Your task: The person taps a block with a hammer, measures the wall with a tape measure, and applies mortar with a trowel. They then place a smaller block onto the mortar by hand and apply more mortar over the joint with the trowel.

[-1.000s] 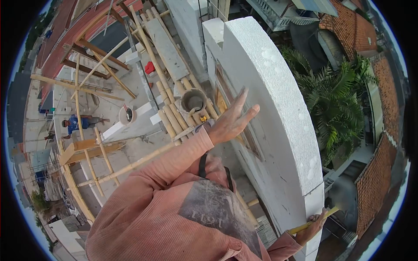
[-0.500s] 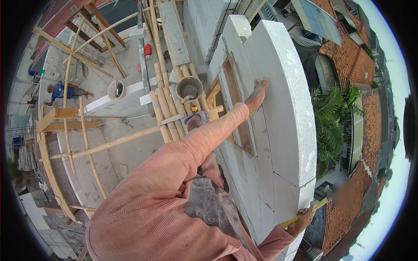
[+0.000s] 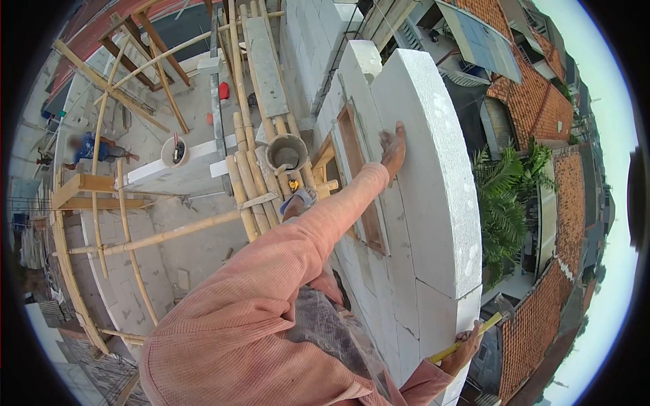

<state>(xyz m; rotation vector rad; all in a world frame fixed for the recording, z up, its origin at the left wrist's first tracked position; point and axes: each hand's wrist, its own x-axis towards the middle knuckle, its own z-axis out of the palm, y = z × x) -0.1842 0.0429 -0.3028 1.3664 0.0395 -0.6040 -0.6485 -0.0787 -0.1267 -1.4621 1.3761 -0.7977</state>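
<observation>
My left hand [image 3: 394, 150] presses against the side of a large white block [image 3: 423, 183] at the top of the wall, its fingers apart and holding nothing. My arm in a pink sleeve reaches across to it. At the lower right, my right hand [image 3: 464, 352] is closed round the yellow handle of a hammer [image 3: 489, 325]. The hammer's grey head points out past the outer edge of the wall and is too small to make out well. Under that hand lies the adjoining white block [image 3: 439, 311], with a thin seam between the two.
A mortar bucket [image 3: 287, 154] stands on the bamboo scaffold [image 3: 252, 183] beside a plank [image 3: 265, 68]. A wooden window frame [image 3: 362, 176] sits in the wall. Beyond the wall are tiled roofs [image 3: 535, 111] and palms [image 3: 504, 203]. Another person [image 3: 95, 147] is far below, near a white bucket [image 3: 175, 153].
The view has shifted a little, so the wall and both hands appear slightly lower and further left. My left hand stays on the block, its fingers more spread; the right keeps hold of the hammer.
</observation>
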